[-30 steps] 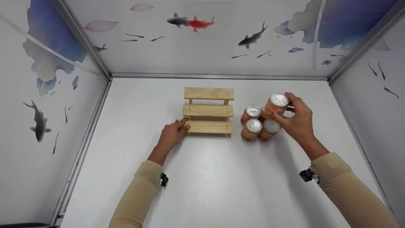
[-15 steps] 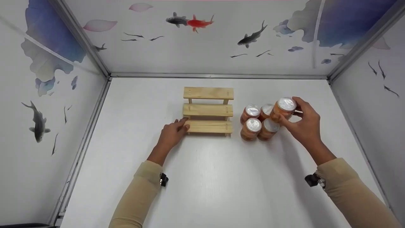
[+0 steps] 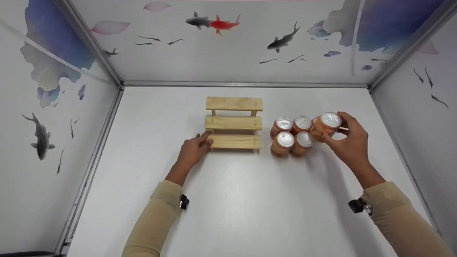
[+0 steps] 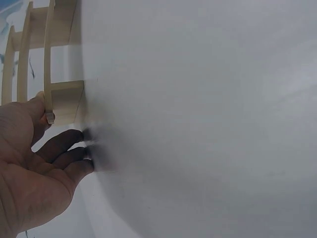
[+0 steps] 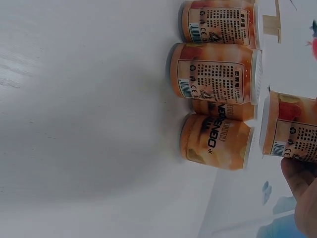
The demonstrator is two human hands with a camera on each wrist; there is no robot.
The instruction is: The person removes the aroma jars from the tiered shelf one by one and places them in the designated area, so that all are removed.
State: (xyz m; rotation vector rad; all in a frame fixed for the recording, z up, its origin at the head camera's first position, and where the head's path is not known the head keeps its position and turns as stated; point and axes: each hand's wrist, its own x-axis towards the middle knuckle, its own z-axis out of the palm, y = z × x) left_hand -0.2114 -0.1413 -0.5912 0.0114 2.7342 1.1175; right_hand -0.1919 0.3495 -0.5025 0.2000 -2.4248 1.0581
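A three-step wooden display rack (image 3: 234, 123) stands mid-table. My left hand (image 3: 194, 151) pinches the left end of its lowest board between thumb and index finger; in the left wrist view the other fingers of that hand (image 4: 37, 168) hang loosely below the board. My right hand (image 3: 348, 142) grips an orange can (image 3: 325, 125) with a silvery lid, thumb at its near side and fingers behind. In the right wrist view this can (image 5: 292, 126) is raised to above the lids of the others. Several matching cans (image 3: 282, 144) stand upright in a group right of the rack.
White table (image 3: 228, 200), walled on the left, back and right by panels (image 3: 235, 67) painted with fish and lily leaves. One standing can (image 5: 215, 141), plain in the right wrist view, is hidden under the held can in the head view.
My right hand has carried the can rightward and slightly nearer, from over the group to its right side, uncovering a back can's lid. The left hand stays on the rack.
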